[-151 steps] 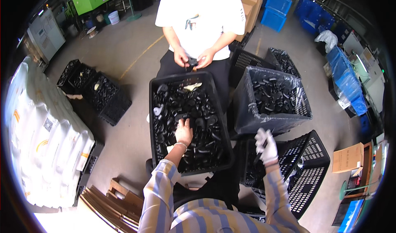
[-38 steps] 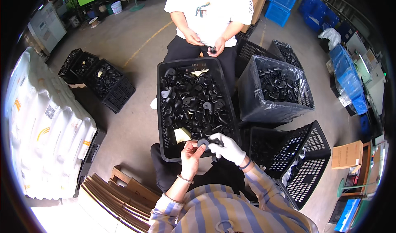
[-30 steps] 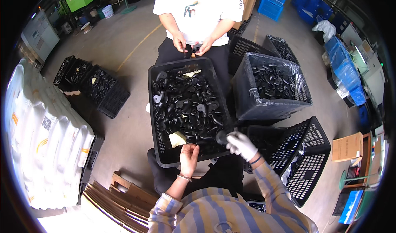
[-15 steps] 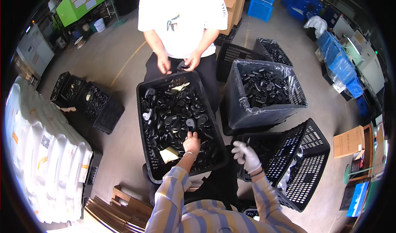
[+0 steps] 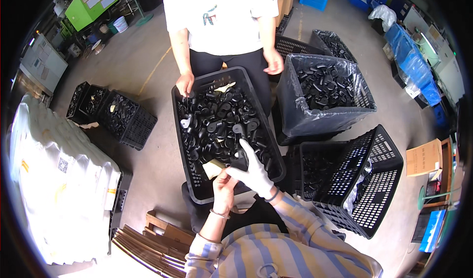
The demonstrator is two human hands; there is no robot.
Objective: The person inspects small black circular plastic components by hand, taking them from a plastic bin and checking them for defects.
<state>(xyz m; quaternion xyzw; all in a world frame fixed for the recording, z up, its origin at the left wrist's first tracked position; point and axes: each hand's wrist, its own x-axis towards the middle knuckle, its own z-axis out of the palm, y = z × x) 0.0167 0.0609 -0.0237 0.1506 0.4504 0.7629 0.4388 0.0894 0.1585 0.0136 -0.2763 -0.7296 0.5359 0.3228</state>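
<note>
Head view: the hands (image 5: 224,194) (image 5: 257,173) meet over the black crate (image 5: 192,189).

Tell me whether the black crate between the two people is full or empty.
Partly full: black parts pile inside the crate, with bare wall showing above them.

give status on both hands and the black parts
Left hand, gloved right hand close together at crate, grip unclear. Black parts heaped inside. Pale scrap beside left hand.

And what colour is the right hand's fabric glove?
The right hand wears a white glove, best seen in the head view.
</note>
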